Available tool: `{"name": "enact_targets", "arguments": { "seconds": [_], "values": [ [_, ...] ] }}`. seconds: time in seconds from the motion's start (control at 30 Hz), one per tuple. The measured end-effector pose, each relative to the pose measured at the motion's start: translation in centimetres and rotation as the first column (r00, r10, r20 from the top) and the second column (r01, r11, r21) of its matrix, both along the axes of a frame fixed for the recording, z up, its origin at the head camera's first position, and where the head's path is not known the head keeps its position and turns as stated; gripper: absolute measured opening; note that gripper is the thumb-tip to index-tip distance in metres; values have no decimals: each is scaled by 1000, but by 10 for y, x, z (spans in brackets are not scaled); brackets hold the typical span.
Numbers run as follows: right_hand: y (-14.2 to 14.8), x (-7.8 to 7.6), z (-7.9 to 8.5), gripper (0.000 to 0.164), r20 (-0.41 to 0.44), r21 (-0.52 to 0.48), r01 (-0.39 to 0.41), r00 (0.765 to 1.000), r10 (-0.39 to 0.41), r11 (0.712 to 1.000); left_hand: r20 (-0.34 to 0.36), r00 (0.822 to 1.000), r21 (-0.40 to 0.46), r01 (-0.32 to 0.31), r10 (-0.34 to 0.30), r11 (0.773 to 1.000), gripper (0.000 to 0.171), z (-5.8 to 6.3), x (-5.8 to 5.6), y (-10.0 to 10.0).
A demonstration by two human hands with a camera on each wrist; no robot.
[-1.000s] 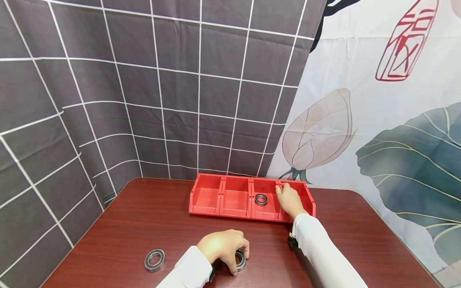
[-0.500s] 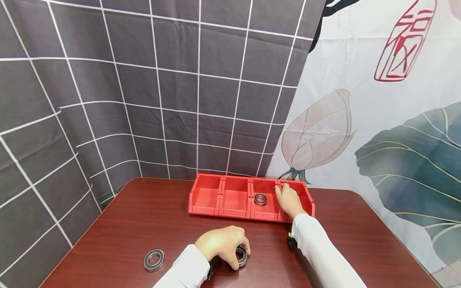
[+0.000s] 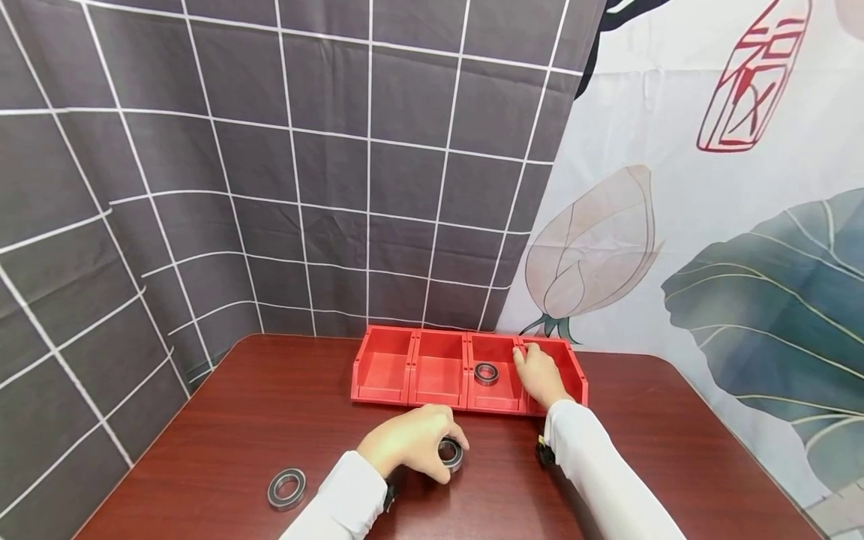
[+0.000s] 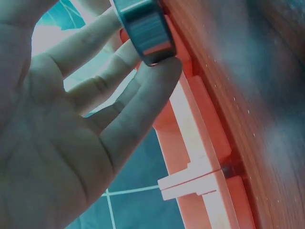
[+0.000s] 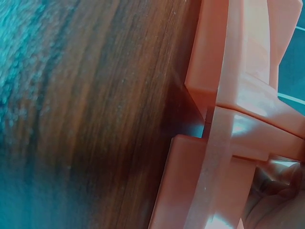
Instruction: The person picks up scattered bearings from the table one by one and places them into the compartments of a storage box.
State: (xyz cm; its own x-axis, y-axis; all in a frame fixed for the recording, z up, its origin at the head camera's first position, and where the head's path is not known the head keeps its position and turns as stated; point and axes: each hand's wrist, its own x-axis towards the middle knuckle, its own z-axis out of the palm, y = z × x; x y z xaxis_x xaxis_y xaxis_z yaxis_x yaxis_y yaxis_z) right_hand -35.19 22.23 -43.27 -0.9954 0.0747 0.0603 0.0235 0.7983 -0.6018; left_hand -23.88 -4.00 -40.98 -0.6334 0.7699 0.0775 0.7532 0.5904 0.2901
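In the head view my left hand (image 3: 410, 442) pinches a ball bearing (image 3: 457, 460) between thumb and fingers, in front of the red bins (image 3: 440, 399). The left wrist view shows this bearing (image 4: 147, 31) edge-on at the fingertips, with the other fingers spread behind it. My right hand (image 3: 540, 377) grips the divider between the third and fourth bins from the left; in the right wrist view its fingers (image 5: 279, 191) are partly hidden behind the red wall. A second bearing (image 3: 486, 383) lies flat in the third bin.
Another bearing (image 3: 273, 493) lies on the brown wooden table (image 3: 223, 450), left of my left sleeve (image 3: 351, 495). The joined bins stand near the table's back edge, before a grey grid-patterned curtain (image 3: 337, 180) and a white printed cloth (image 3: 628, 112).
My left hand has moved forward towards the bins, carrying the bearing with it. My right hand keeps its place on the divider.
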Motion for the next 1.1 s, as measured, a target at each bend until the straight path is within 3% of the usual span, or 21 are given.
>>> {"name": "enact_targets", "arguments": {
  "seconds": [0.27,0.43,0.77,1.1],
  "values": [
    [1,-2,-3,51,-31,8,9,999,-9,1000,-38,998,50,-47,49,998,40,3,-8,-5],
    [0,0,-2,51,-30,6,12,999,-12,1000,-60,991,119,-116,124,986,43,3,-11,-5],
    [-1,0,-1,53,-34,7,6,999,-6,1000,-180,932,298,-254,315,920,50,2,-16,-3],
    [-1,1,0,52,-27,-3,9,1000,-9,1000,-182,907,354,-301,381,885,52,3,-26,-1]
  ]
}}
